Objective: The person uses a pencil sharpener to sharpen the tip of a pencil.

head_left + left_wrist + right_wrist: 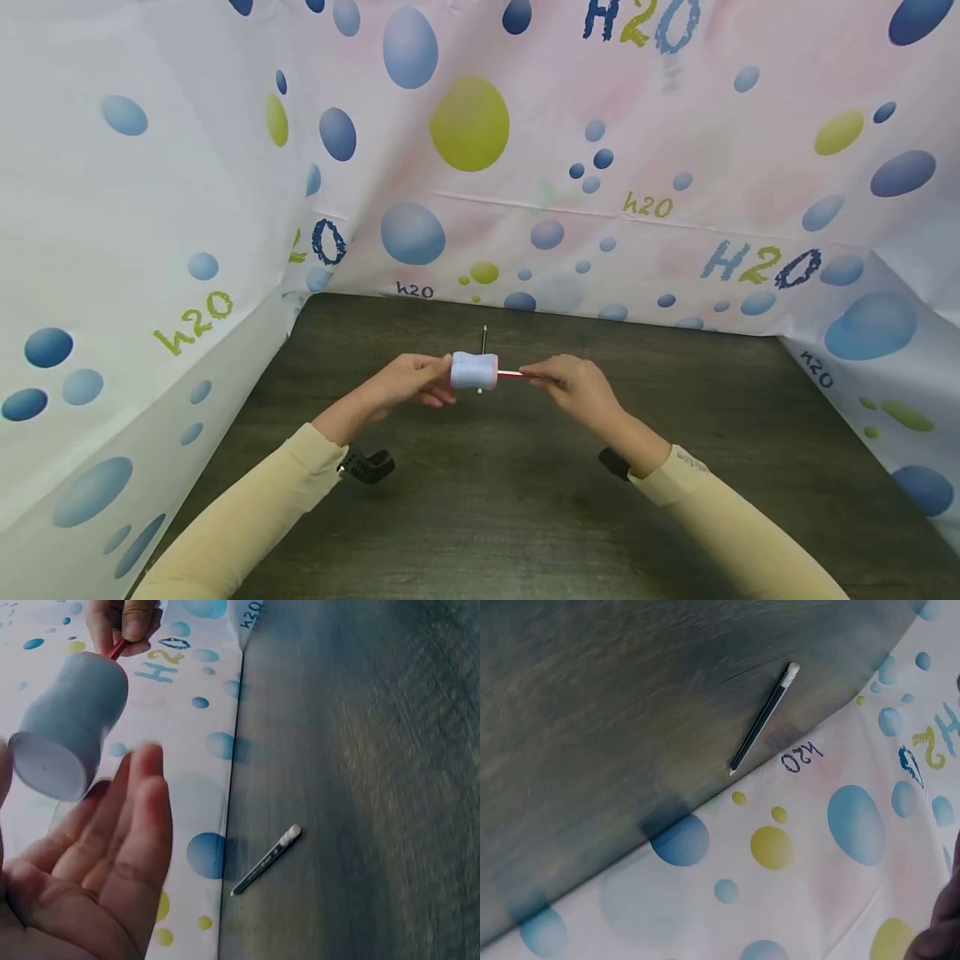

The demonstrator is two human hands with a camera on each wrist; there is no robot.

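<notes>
My left arm (240, 508) stretches forward and inward to my left hand (405, 383), thumb (437, 367) above, the lower fingers (146, 825) nearly straight. Facing it, close by, my right hand (579, 387) pinches with its fingertips, its wrist (630, 435) bent inward, my right arm (738, 517) slanting back behind.

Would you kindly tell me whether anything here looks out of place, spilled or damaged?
Nothing looks spilled or damaged around the light blue object, the red stick at its end or the black pencil on the table. At most, the printed backdrop is creased, which looks slightly untidy.
</notes>
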